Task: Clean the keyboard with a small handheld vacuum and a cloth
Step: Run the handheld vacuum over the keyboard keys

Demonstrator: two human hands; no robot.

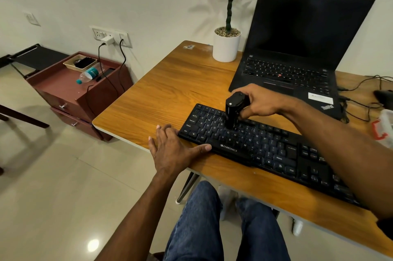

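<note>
Head view: keyboard (265, 146) on desk (161, 88), long axis running left-near to right-far; my right hand (258, 103) grips vacuum (234, 111) upright, nozzle on left-centre keys; left hand (174, 150) flat, fingers straight, bracing left end

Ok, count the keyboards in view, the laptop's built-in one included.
2. The black Zebronics keyboard lies along the desk's near edge, under the handheld vacuum gripped by the right hand. The other is built into the open laptop behind it.
</note>
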